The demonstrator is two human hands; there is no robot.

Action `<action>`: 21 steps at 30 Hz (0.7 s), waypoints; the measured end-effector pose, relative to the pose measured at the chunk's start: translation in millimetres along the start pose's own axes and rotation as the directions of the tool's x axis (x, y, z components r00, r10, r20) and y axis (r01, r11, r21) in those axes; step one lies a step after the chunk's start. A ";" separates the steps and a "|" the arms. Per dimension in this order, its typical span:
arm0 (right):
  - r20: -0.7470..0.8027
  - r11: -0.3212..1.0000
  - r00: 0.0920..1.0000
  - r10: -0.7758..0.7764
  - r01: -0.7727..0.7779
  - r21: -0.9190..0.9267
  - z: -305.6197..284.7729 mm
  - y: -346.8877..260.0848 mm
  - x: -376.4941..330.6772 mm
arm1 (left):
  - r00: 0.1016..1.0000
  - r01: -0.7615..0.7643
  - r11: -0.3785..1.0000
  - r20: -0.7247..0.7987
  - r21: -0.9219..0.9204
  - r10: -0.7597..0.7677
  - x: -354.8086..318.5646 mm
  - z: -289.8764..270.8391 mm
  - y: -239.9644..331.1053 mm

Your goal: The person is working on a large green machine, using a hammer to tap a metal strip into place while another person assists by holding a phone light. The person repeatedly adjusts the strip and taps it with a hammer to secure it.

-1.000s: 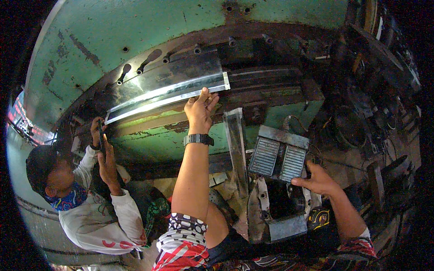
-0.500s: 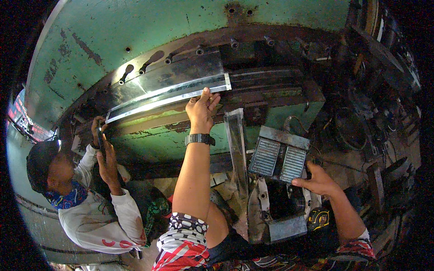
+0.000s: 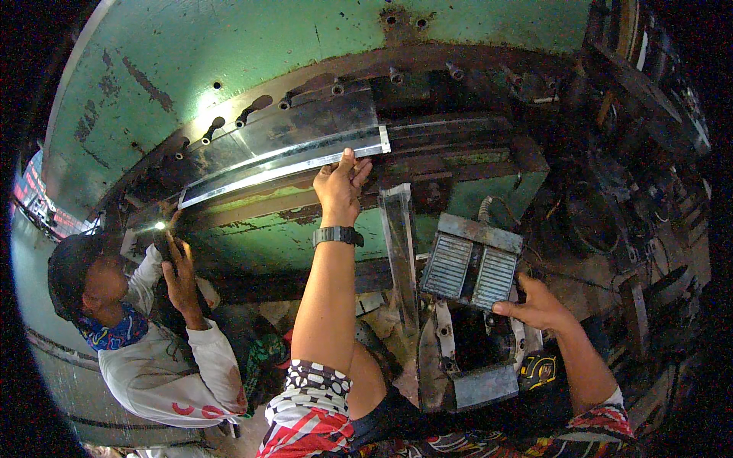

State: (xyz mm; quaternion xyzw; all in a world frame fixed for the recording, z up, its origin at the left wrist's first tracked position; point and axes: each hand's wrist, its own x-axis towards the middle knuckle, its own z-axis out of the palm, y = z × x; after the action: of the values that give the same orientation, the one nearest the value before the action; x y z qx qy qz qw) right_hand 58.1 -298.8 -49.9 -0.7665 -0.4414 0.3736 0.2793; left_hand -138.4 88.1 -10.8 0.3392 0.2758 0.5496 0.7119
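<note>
The long metal strip (image 3: 284, 167) lies slantwise along the front of the green machine (image 3: 489, 27), its bright folded edges running either side of a darker middle. It looks like thin sheet: probably light for its length, stiff along the folds, apt to twist if lifted by one end. The bare metal may be slick and the edges sharp, so a hold near each end, on the folded lips, seems safest.

The left hand (image 3: 337, 187) has its grip closed on the near lip towards the right end, thumb uppermost, fingers curled below. A second strip (image 3: 400, 252) stands just beside that forearm. The right hand (image 3: 538, 305) has its thumb on a corner of the twin-plate pedal (image 3: 486, 263); whether that grip is clamped, I cannot tell. At left, a co-worker's hand (image 3: 182, 281) holds a lit device (image 3: 163, 246).
</note>
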 end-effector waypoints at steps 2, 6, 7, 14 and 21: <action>-0.004 0.999 1.000 0.014 -0.014 -0.031 -0.6 -3.1 -1.3 | 1.000 0.003 1.000 -0.017 -0.009 -0.003 -0.9 -0.2 -0.1; 0.008 0.994 0.995 0.097 -0.097 0.059 2.1 8.5 0.7 | 1.000 0.010 1.000 0.011 0.002 -0.010 -3.3 3.9 -1.1; 0.012 0.992 0.995 0.100 -0.100 0.071 2.1 7.9 1.4 | 1.000 0.013 1.000 0.013 0.019 -0.013 -3.7 4.1 -0.4; 0.034 0.999 0.999 0.022 -0.023 0.026 -4.5 -10.9 -3.2 | 1.000 -0.012 0.999 0.018 -0.038 0.012 3.6 -3.2 -3.7; 0.027 0.987 1.000 0.011 -0.015 0.158 -1.8 -13.6 -5.6 | 1.000 0.010 0.999 0.003 0.035 -0.010 -4.5 1.2 3.9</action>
State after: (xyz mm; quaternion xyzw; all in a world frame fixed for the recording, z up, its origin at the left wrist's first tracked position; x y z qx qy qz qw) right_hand 51.3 -297.8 -36.7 -0.7398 -0.4092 0.4193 0.3310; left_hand -140.8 84.2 -6.9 0.3513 0.2861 0.5406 0.7089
